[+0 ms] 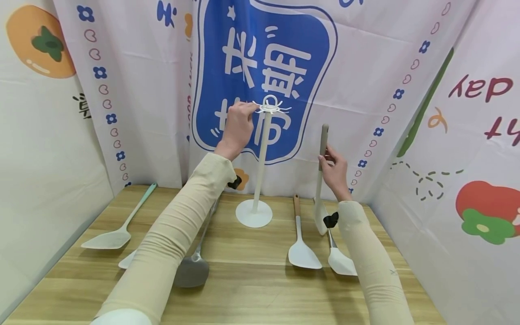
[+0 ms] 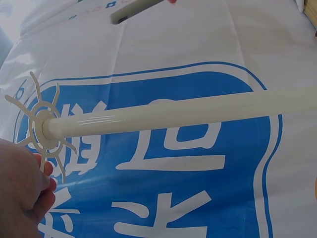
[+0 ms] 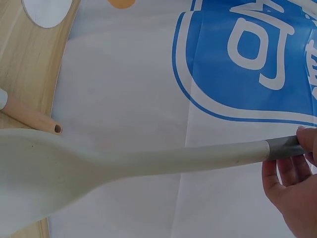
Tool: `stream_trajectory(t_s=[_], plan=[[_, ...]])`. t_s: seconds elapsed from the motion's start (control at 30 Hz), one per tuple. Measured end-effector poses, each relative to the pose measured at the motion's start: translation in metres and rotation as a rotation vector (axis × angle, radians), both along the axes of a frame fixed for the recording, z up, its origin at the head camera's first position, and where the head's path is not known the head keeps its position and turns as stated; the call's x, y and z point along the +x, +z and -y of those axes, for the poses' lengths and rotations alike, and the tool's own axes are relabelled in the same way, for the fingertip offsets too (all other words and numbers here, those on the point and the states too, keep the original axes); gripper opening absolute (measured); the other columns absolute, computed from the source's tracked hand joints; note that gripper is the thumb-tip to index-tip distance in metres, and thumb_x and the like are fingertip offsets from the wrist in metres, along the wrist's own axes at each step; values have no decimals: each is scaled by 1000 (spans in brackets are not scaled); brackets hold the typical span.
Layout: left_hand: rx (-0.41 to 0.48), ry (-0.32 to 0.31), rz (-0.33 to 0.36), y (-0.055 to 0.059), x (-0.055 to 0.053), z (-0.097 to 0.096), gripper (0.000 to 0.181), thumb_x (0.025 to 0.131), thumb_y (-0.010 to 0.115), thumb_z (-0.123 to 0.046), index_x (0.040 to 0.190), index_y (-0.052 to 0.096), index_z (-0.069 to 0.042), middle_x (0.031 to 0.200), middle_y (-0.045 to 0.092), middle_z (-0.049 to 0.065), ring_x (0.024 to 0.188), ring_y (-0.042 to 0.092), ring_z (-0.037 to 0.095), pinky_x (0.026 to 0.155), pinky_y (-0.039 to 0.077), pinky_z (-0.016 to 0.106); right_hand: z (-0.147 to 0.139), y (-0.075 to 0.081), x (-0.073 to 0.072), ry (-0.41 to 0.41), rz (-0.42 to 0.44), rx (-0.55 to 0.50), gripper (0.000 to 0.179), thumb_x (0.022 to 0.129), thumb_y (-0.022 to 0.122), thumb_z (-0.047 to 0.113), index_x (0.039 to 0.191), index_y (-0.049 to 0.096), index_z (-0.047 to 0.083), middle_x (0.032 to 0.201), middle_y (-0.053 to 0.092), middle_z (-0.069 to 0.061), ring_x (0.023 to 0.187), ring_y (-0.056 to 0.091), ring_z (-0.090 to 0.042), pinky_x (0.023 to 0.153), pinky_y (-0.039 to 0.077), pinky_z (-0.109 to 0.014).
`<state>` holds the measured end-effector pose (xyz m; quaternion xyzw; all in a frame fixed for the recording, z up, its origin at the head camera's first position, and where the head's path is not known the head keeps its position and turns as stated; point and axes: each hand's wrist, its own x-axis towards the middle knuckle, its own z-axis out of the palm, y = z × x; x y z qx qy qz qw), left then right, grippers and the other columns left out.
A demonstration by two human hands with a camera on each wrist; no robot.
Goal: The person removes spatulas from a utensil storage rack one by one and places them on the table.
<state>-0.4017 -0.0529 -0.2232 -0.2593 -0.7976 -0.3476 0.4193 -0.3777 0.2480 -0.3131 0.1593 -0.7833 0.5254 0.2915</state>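
A white utensil stand (image 1: 262, 162) with a round base and a ring of hooks on top stands at the table's back. My left hand (image 1: 237, 128) pinches one of its hooks (image 2: 42, 166) between thumb and fingers. To the right of the stand, my right hand (image 1: 335, 173) grips a spatula (image 1: 323, 140) by its grey handle. That spatula hangs upright, its pale head (image 3: 44, 173) pointing down. The hooks in view carry no utensil.
On the wooden table (image 1: 243, 289) lie a green-handled spatula (image 1: 109, 239), a metal ladle-like turner (image 1: 192, 272), a wooden-handled spatula (image 1: 302, 255) and another white spatula (image 1: 341, 262). A white piece (image 1: 127, 260) shows partly behind my left sleeve. Printed cloth (image 1: 365, 90) hangs behind.
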Motion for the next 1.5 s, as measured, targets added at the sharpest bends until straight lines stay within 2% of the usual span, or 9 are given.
stream_trajectory(t_s=[0.17,0.5,0.6,0.83,1.07,1.17,1.5], plan=[[-5,3,-6,0,0,0,29,101,50,10,117,73,4,117,74,19,109,68,31,106,51,33,-6,-2,3,-31,28,0,48,100,58,-3,146,48,-3,129,60,-32,104,61,-24,90,58,-23],[-1,2,12,-1,-1,-1,29,101,51,9,120,72,4,120,73,18,113,66,31,109,49,33,-14,0,9,-64,-2,20,47,99,59,-4,145,50,-4,127,62,-32,106,62,-37,85,57,-17],[3,0,12,-1,-1,0,28,101,51,9,120,72,4,121,73,18,113,67,31,114,44,31,-19,-2,7,-77,8,22,47,99,59,-4,145,50,-3,127,63,-31,106,62,-36,85,57,-17],[1,2,8,-1,-1,0,28,101,51,9,119,72,4,121,72,18,114,67,31,117,41,30,-42,-24,-18,-112,37,27,48,102,59,6,149,50,8,131,63,-26,106,59,-25,83,52,-12],[3,-7,-6,-1,-1,0,28,100,50,12,114,74,5,117,74,18,111,68,31,124,26,32,-53,-28,-19,-152,51,46,48,102,61,9,149,52,12,130,65,-20,103,60,-18,89,58,-24],[7,-10,-8,-1,0,0,28,100,50,12,114,74,5,118,74,18,110,68,32,124,26,32,-57,-29,-18,-154,63,46,48,102,61,9,149,51,13,130,65,-19,103,59,-17,89,59,-26],[11,-10,-9,-1,0,0,28,101,50,10,115,74,5,118,74,18,111,68,31,125,24,32,-71,-31,-15,-198,50,70,49,101,61,7,149,51,11,130,65,-22,102,59,-19,79,51,-10]])
